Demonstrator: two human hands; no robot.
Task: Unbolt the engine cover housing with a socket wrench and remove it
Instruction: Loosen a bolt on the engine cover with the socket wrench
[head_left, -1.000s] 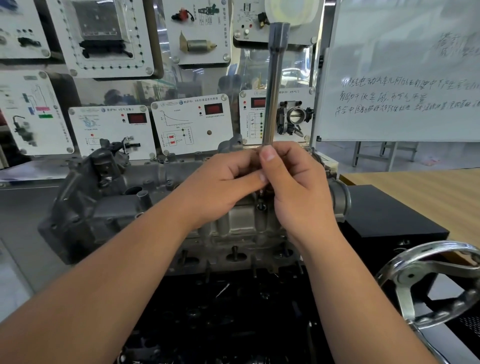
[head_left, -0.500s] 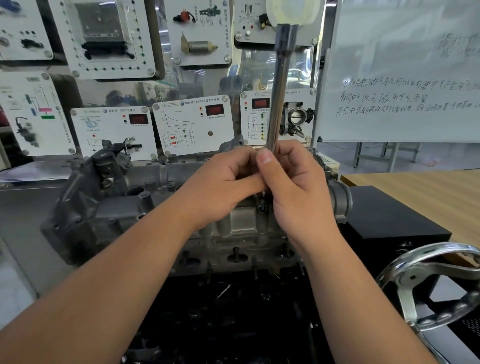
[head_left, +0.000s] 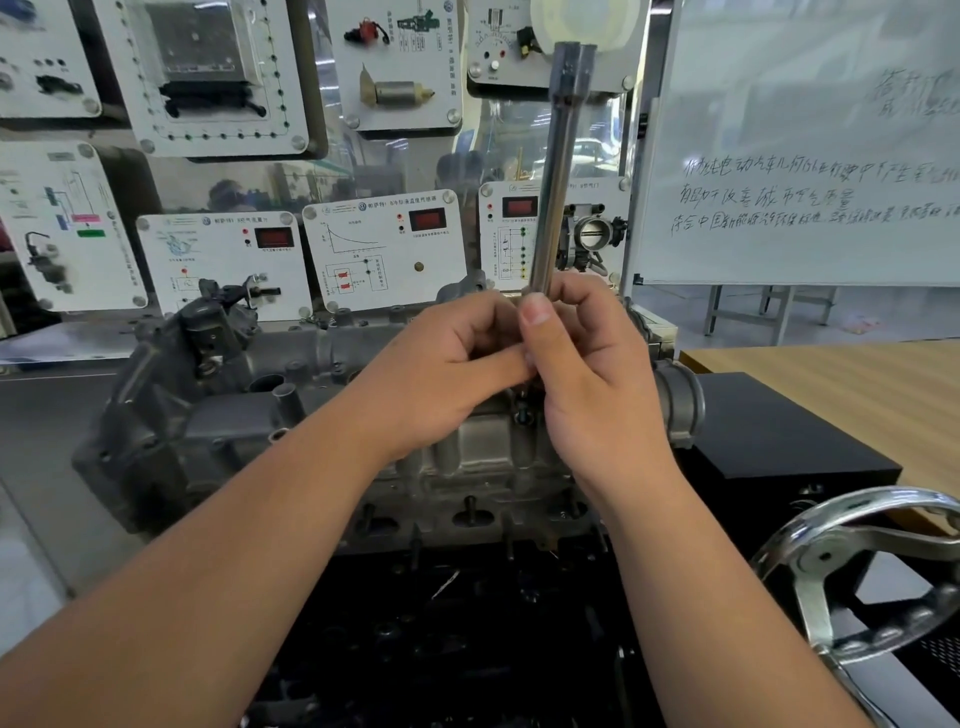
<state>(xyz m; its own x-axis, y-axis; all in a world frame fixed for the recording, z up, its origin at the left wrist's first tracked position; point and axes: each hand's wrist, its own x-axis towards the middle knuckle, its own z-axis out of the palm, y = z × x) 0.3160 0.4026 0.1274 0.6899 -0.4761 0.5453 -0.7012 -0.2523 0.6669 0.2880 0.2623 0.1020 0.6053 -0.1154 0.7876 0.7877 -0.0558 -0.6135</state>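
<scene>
engine cover housing (head_left: 218, 415) grey, bolted.

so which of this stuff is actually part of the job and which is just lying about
In the job:
wrench, upright
left hand and right hand, both gripping it
engine cover

Lying about:
handwheel
whiteboard
sensor panels
black box

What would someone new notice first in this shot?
Dead centre, the left hand and right hand both grip the lower end of a long steel socket wrench that stands nearly upright over the grey engine cover housing. Next, the shiny handwheel at the lower right and the whiteboard with handwriting at the upper right.
</scene>
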